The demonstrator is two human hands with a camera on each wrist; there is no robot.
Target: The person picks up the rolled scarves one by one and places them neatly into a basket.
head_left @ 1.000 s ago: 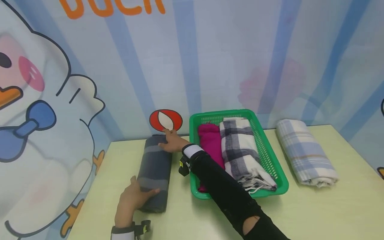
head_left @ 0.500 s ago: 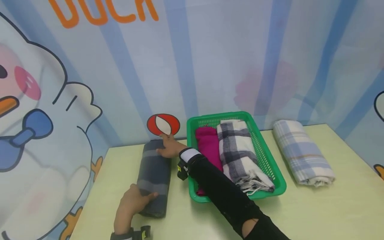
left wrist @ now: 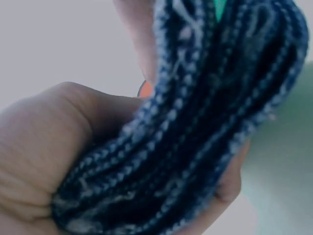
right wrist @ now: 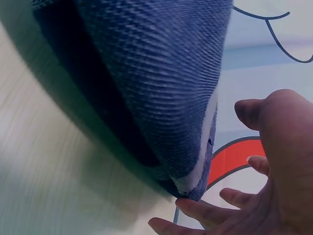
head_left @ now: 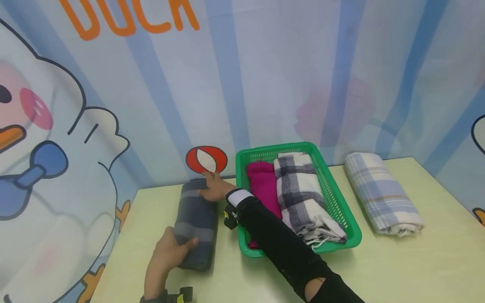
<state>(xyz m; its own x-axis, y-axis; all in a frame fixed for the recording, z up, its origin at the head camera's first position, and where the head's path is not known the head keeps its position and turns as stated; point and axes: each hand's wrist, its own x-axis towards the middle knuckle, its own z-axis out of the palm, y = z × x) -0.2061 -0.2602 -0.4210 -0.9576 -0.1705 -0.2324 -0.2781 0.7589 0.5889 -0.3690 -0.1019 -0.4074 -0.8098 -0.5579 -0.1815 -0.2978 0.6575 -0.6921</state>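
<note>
A dark blue-grey folded scarf (head_left: 196, 212) with lighter stripes lies lengthwise at the left of the table. My left hand (head_left: 171, 248) grips its near end; the left wrist view shows thumb and fingers on opposite sides of the layered scarf (left wrist: 190, 122). At the far end, my right hand (head_left: 214, 188) has its fingers spread over the corner. In the right wrist view, the fingertips of that hand (right wrist: 279, 181) touch the tip of the scarf (right wrist: 156, 88), and the thumb stands apart from it. Part of the left fingers is hidden behind the cloth.
Right of the scarf stands a green plastic basket (head_left: 342, 202) with a magenta folded cloth (head_left: 261, 183) and a black-and-white checked, fringed scarf (head_left: 299, 185). A blue-and-white plaid folded cloth (head_left: 382, 193) lies farther right. A printed backdrop (head_left: 273, 84) rises behind the table (head_left: 398, 269).
The head view has tilted and shifted a little. Over the last half second, my left hand and the scarf's near end have risen slightly. My right hand has stayed at the far end.
</note>
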